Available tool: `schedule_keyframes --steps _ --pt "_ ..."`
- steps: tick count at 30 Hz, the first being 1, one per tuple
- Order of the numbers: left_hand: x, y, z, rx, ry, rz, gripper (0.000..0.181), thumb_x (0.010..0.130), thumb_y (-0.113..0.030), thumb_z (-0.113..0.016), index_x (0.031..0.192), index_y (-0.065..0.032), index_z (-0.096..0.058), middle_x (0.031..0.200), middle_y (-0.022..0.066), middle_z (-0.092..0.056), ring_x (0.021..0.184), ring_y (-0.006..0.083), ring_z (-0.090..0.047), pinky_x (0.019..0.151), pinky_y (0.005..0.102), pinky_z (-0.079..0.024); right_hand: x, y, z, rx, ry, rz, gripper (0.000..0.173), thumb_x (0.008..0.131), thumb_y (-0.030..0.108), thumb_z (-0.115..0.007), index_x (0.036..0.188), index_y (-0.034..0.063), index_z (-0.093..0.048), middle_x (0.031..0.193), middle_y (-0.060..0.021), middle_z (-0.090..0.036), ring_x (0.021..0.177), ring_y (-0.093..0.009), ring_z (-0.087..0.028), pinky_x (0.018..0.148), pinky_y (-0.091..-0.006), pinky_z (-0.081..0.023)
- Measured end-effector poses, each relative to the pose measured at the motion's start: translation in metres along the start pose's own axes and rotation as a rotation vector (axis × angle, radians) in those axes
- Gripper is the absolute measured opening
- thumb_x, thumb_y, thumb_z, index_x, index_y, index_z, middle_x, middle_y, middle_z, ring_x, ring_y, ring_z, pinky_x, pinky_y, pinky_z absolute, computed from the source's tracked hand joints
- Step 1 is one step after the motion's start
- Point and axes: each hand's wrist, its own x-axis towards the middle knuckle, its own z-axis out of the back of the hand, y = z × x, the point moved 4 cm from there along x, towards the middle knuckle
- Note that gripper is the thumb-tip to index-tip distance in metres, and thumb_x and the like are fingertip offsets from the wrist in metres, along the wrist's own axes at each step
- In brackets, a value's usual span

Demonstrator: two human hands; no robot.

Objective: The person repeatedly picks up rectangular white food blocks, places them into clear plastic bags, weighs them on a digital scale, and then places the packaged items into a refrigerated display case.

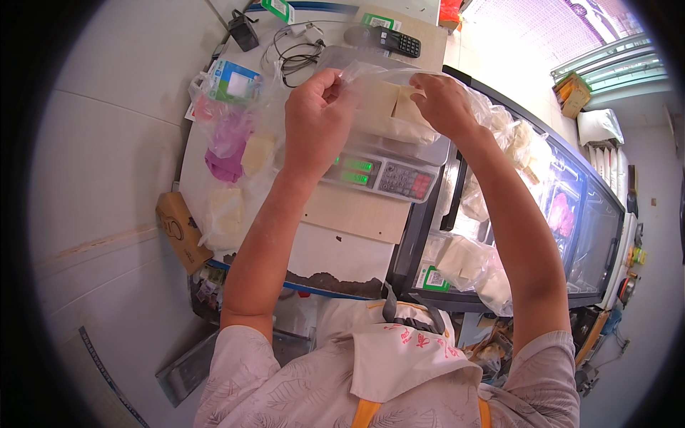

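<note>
My left hand (320, 120) pinches the upper edge of a transparent plastic bag (382, 72). On the bag's other side my right hand (447, 104) has its fingers curled at the rim, with the thumb near the contents. Inside are pale, flat-cut stacks that look like dough wrappers (379, 101), split by a dark gap. The bag rests on the pan of an electronic price scale (404, 179), whose green display is lit. My left wrist partly covers the scale's left end.
Left on the worn table lie purple plastic bags (227, 160) and bagged pale stacks (225, 216). Behind are a handheld keypad device (400, 41) and coiled cables (299, 59). A glass-topped display cabinet (575, 214) at right carries more bagged stacks (463, 262). A cardboard box (182, 232) leans by the table.
</note>
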Motion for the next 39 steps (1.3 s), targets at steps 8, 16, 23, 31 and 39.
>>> schedule_keyframes --steps 8,16,23,31,39 --pt "0.001 0.003 0.000 0.013 -0.012 -0.008 0.019 0.101 -0.021 -0.074 0.098 -0.0018 -0.075 0.084 -0.0025 -0.071 0.081 0.0050 -0.066 0.071 0.0211 -0.045 0.002 -0.007 -0.009 -0.021 -0.056 0.068 0.030 0.091 0.013 -0.071 0.120 0.0052 -0.076 0.118 -0.0231 -0.075 0.114 -0.042 -0.070 0.102 -0.0496 -0.054" --pt "0.000 0.003 0.000 -0.011 -0.020 0.006 0.019 0.101 -0.020 -0.074 0.095 -0.0021 -0.073 0.082 -0.0030 -0.070 0.080 0.0037 -0.065 0.068 0.0202 -0.043 0.001 -0.003 -0.005 0.049 -0.037 -0.004 0.022 0.089 0.013 -0.071 0.109 0.0034 -0.077 0.111 -0.0219 -0.075 0.110 -0.042 -0.070 0.100 -0.0497 -0.053" --pt "0.000 -0.001 -0.002 0.018 -0.020 0.040 0.019 0.100 -0.021 -0.075 0.095 -0.0021 -0.073 0.081 -0.0026 -0.070 0.080 0.0047 -0.065 0.070 0.0210 -0.045 -0.002 0.002 -0.001 0.047 -0.057 0.040 0.015 0.088 0.010 -0.071 0.101 0.0041 -0.072 0.107 -0.0197 -0.076 0.106 -0.042 -0.070 0.094 -0.0504 -0.054" --pt "0.001 0.001 -0.003 0.004 -0.032 -0.018 0.022 0.099 -0.017 -0.072 0.095 0.0048 -0.070 0.080 0.0017 -0.071 0.075 0.0070 -0.064 0.071 0.0254 -0.051 -0.005 0.000 -0.003 0.137 -0.122 0.091 0.022 0.089 0.008 -0.068 0.111 0.0053 -0.071 0.108 -0.0200 -0.076 0.105 -0.042 -0.071 0.094 -0.0511 -0.055" --pt "0.000 0.002 -0.003 0.011 -0.017 -0.003 0.019 0.100 -0.020 -0.075 0.097 -0.0007 -0.073 0.084 -0.0020 -0.071 0.079 0.0059 -0.066 0.072 0.0220 -0.048 -0.007 -0.004 -0.006 0.096 -0.141 0.160 0.022 0.091 0.013 -0.070 0.111 0.0053 -0.072 0.108 -0.0213 -0.076 0.103 -0.043 -0.071 0.093 -0.0526 -0.054"
